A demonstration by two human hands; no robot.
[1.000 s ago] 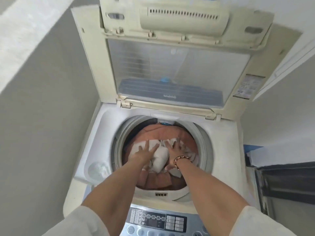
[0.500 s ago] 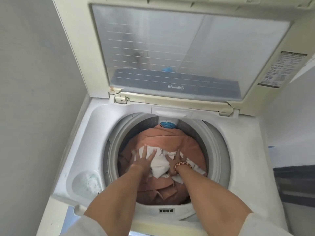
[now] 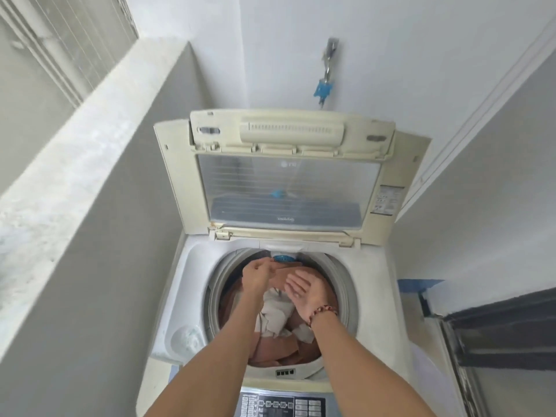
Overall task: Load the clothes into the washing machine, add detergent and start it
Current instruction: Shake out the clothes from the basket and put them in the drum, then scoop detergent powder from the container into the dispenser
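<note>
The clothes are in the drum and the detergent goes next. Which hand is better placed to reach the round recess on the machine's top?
Probably the left hand. The round recess sits at the drum's left front, on that arm's side. The right hand, palm up, would have to cross over the left forearm.

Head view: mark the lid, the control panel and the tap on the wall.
lid [image 3: 288, 191]: head view, middle of its clear window.
control panel [image 3: 282, 406]: head view, dark display area.
tap [image 3: 323, 88]: head view, its blue fitting.

Home laundry corner: top-loading washing machine [image 3: 373, 296], wall tap [image 3: 326, 70].
</note>
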